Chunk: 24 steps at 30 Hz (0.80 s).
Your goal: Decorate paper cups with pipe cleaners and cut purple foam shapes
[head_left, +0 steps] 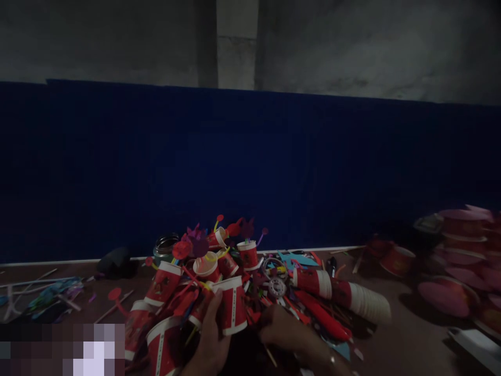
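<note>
My left hand (213, 337) is closed around a red paper cup (235, 308) with white rims and a white printed strip. The thumb lies along the cup's left side, near its upper edge. Just right of the cup, my right hand (279, 329) reaches low into the craft scraps with its fingers curled; what they hold, if anything, is hidden. A thin wooden stick (271, 357) shows below that hand. Another red paper cup (165, 344) stands left of my left hand. Behind both hands, several decorated cups (164, 282) carry paper shapes and coloured pipe cleaners.
Stacked paper cups (368, 302) lie sideways at the right, beside a red pouch-like item (324, 316). Tape rolls (277, 286) sit mid-pile. Blurred red and pink objects (465, 261) are heaped far right. Pipe cleaners (58, 292) lie left. A blue panel (235, 167) borders the back.
</note>
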Tool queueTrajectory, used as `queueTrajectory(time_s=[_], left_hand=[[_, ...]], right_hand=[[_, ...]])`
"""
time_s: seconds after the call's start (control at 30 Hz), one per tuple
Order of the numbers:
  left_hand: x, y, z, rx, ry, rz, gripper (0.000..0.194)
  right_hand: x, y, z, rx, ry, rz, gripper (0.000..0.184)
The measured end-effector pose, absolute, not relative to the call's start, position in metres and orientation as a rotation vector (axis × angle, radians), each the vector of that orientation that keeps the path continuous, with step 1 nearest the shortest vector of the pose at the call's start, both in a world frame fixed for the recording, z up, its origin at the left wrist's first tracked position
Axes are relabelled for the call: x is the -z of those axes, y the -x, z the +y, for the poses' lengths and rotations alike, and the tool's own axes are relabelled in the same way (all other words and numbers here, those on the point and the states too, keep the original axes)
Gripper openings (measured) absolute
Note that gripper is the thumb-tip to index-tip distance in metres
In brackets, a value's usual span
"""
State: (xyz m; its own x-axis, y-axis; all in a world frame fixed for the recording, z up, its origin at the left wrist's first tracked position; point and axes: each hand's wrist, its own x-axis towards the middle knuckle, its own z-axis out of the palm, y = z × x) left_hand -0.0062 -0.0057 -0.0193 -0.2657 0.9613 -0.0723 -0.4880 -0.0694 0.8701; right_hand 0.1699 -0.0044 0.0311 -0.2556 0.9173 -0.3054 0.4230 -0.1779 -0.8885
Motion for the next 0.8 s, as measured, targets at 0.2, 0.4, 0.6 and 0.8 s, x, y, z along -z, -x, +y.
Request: queueTrajectory(time_s=[0.2, 0.4, 0.6, 0.8], left_hand=[[-0.003, -0.004, -0.008, -1.476, -0.533, 0.995, 0.036], [0.001, -0.008, -0.007, -1.218, -0.369, 0.861, 0.041], [0.010, -0.009, -0.003, -1.130, -0.416, 0.694, 0.039], [0.011, -0.008, -0.003, -1.152, -0.426, 0.718, 0.040]], right_hand=[[-0.067, -0.191, -0.009, -1.770, 1.157, -1.259, 0.006], [-0.071, -0.170, -0.023, -1.062, 1.006, -1.340, 0.013], [-0.057, -0.159, -0.027, -0.663, 1.023, -1.616, 0.011], [-0.060, -0.163, -0.028, -0.588, 1.018, -1.666, 0.010]])
